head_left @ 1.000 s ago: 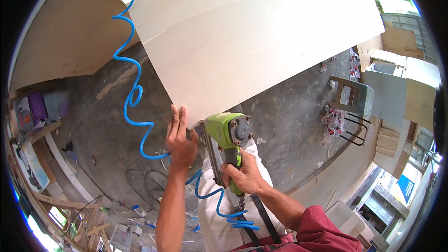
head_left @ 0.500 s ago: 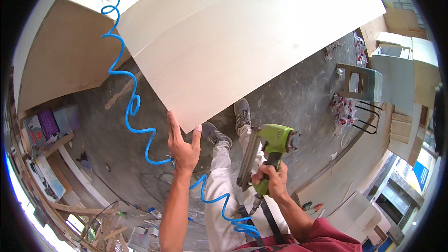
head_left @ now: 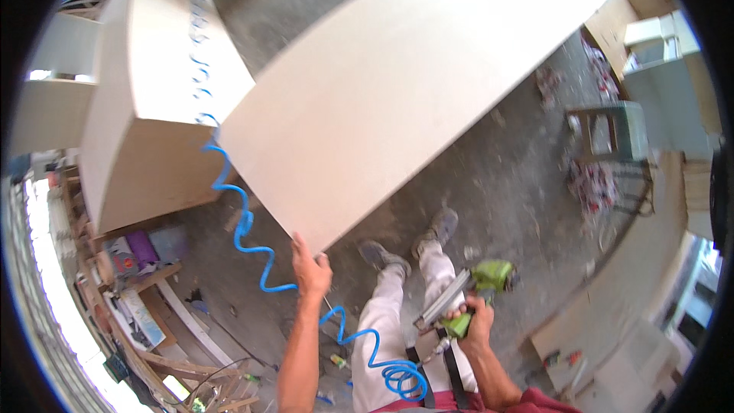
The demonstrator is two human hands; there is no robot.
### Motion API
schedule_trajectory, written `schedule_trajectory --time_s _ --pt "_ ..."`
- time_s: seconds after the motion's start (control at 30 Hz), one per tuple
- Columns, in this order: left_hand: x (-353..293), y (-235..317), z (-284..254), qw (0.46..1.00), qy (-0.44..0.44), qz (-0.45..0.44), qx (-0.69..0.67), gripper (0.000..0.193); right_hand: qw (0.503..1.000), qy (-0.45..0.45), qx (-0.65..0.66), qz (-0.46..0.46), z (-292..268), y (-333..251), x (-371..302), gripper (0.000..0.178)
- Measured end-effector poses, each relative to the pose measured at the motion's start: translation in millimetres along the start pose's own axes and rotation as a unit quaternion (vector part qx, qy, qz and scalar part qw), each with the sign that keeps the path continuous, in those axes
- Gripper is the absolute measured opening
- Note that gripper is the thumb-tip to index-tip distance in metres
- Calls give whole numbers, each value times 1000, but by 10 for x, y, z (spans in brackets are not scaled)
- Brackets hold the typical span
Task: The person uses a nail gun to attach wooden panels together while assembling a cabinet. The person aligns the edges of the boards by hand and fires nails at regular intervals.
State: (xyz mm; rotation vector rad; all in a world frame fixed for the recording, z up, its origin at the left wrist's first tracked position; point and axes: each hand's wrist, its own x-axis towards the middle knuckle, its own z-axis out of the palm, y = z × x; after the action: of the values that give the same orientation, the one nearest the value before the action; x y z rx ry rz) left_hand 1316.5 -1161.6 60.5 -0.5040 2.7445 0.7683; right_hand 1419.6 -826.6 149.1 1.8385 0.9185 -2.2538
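A large pale wooden panel (head_left: 413, 99) stretches in front of me from the upper right to its near corner. At that corner is my left hand (head_left: 312, 275), its fingers along the left edge and its thumb bent near the tip, closed about the corner. My right hand (head_left: 479, 323) grips the handle of a green nail gun (head_left: 493, 275) low on the right, with its long magazine pointing toward my legs. A coiled blue air hose (head_left: 246, 222) runs down past my left wrist to loops at my lap; the join to the gun is blurred.
A large wooden box (head_left: 153, 160) stands left of the panel. Scrap wood and a purple item (head_left: 141, 248) lie at lower left. On the right are a stool (head_left: 628, 131), plastic-wrapped parts (head_left: 592, 187) and cabinets. My shoes (head_left: 440, 229) stand on the grey floor.
The view has shifted, showing more of the box at left. My right hand has lowered the nail gun and moved it right, away from the panel. The left hand stays at the corner.
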Motion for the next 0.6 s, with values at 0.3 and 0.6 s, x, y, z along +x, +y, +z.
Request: schedule_trajectory --time_s 0.3,0.6 --pt "479 1519 -745 987 -43 57 147 63 988 -53 142 -3 -458 -754 21 11" --pt "907 3124 -920 917 97 200 -332 37 924 -122 325 -163 -353 -2295 -16 10"
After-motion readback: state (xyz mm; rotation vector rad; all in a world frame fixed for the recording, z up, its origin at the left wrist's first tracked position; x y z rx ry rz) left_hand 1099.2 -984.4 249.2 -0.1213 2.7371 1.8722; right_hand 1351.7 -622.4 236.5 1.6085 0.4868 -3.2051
